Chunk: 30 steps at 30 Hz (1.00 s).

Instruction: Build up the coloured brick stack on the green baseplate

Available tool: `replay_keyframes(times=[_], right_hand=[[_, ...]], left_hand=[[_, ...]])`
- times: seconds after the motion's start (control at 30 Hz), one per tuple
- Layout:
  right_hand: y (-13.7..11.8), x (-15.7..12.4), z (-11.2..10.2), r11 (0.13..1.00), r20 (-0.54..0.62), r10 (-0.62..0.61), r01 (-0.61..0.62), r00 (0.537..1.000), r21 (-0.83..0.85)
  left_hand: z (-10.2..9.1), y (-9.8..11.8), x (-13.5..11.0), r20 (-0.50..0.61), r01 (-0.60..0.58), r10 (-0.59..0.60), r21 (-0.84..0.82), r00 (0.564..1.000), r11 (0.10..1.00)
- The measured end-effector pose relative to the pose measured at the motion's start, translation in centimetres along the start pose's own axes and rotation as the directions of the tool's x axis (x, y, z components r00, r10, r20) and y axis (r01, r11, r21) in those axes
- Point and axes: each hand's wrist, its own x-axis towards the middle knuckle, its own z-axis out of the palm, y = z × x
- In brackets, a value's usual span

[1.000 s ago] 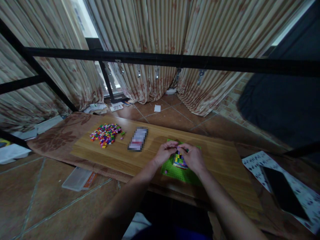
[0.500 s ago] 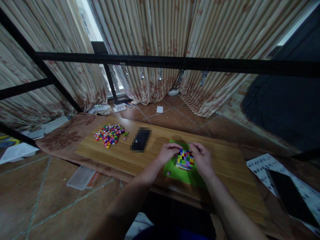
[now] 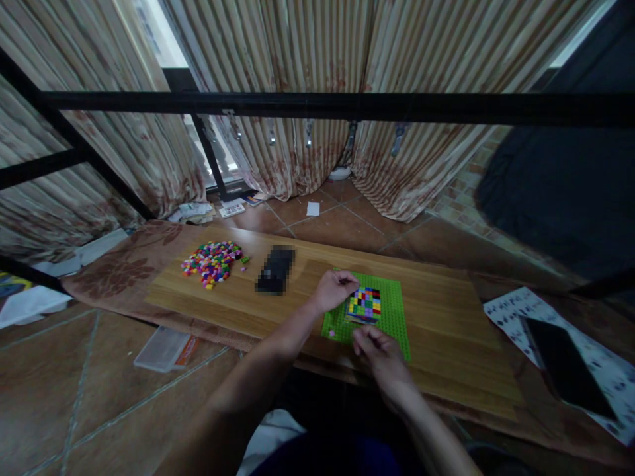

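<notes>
On the green studded baseplate (image 3: 394, 311) stands a block of small multicoloured building bricks (image 3: 366, 305). My left hand (image 3: 335, 291) is closed, its fingertips at the far left corner of the block; what they pinch, if anything, is hidden. Just in front of the block, over the plate's near edge, my right hand (image 3: 380, 350) has its thumb and fingers drawn together. Anything between them is too small to make out. A single pink brick (image 3: 332, 333) sits near the plate's near left corner.
Loose coloured bricks (image 3: 213, 261) are heaped at the left of the wooden board (image 3: 446, 330). A dark blurred-out object (image 3: 276, 270) lies between heap and plate. At right, a black tablet-like slab (image 3: 565, 363) rests on a printed sheet (image 3: 513, 304). A dark metal rail (image 3: 297, 104) crosses beyond.
My right hand has moved from the block's right side toward me, to its near side. My left hand stays by the far left corner. The view has shifted slightly.
</notes>
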Motion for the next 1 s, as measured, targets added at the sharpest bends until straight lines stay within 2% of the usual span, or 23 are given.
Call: replay_keyframes(times=[0.07,0.1,0.2,0.27,0.43,0.5,0.53,0.6,0.63,0.7,0.77,0.83,0.9,0.93,1.0], right_hand=[[0.9,0.6,1.6,0.959,0.01,-0.12,0.119,0.993,-0.256],[1.4,1.0,2.2,0.907,0.016,-0.155,0.148,0.988,-0.395],[2.5,2.1,3.3,0.72,0.057,-0.151,0.149,0.987,-0.677],[3.0,2.5,3.5,0.674,0.076,-0.136,0.149,0.988,-0.723],[3.1,2.5,3.5,0.758,0.07,-0.161,0.169,0.984,-0.63],[2.8,2.0,3.6,0.804,0.076,-0.173,0.186,0.982,-0.565],[2.7,1.7,3.7,0.86,0.073,-0.158,0.173,0.985,-0.48],[2.5,0.9,4.0,0.983,0.062,-0.038,0.048,0.997,-0.179],[2.5,0.4,4.0,0.998,0.082,0.056,-0.058,0.995,0.015],[2.4,-0.5,4.0,0.904,0.169,0.219,-0.265,0.961,0.335],[2.2,-1.1,3.9,0.771,0.251,0.278,-0.371,0.927,0.518],[1.7,-1.3,4.0,0.689,0.255,0.284,-0.382,0.924,0.617],[1.0,-1.1,4.7,0.676,0.187,0.282,-0.333,0.941,0.658],[0.6,-0.9,5.4,0.694,0.133,0.266,-0.285,0.955,0.661],[-0.1,-0.8,7.3,0.758,0.021,0.194,-0.164,0.981,0.631]], left_hand=[[0.2,0.1,0.0,-0.013,0.014,-0.014,0.005,1.0,1.0],[0.3,0.1,0.1,-0.02,0.023,-0.023,0.006,1.0,1.0],[0.6,0.3,0.2,-0.035,0.059,-0.059,-0.001,0.998,0.998],[0.6,0.5,0.2,-0.035,0.089,-0.089,-0.009,0.995,0.996],[0.6,0.7,0.2,-0.027,0.137,-0.138,-0.022,0.99,0.99],[0.8,0.7,0.2,-0.031,0.14,-0.14,-0.018,0.99,0.99],[0.9,0.7,0.2,-0.038,0.136,-0.137,-0.015,0.99,0.991],[0.8,0.8,0.1,-0.063,0.118,-0.118,-0.014,0.991,0.993],[0.7,1.0,0.0,-0.085,0.105,-0.106,-0.018,0.991,0.994],[0.1,1.3,-0.6,-0.136,0.083,-0.086,-0.029,0.987,0.996],[-0.9,1.7,-2.0,-0.203,0.059,-0.072,-0.066,0.977,0.996],[-1.9,1.9,-4.5,-0.289,0.022,-0.074,-0.179,0.955,0.984],[-2.5,1.6,-7.8,-0.372,-0.011,-0.142,-0.381,0.917,0.925],[-2.6,1.4,-9.5,-0.379,0.0,-0.217,-0.495,0.9,0.869],[-2.6,0.6,-12.8,-0.293,0.062,-0.394,-0.73,0.871,0.68]])
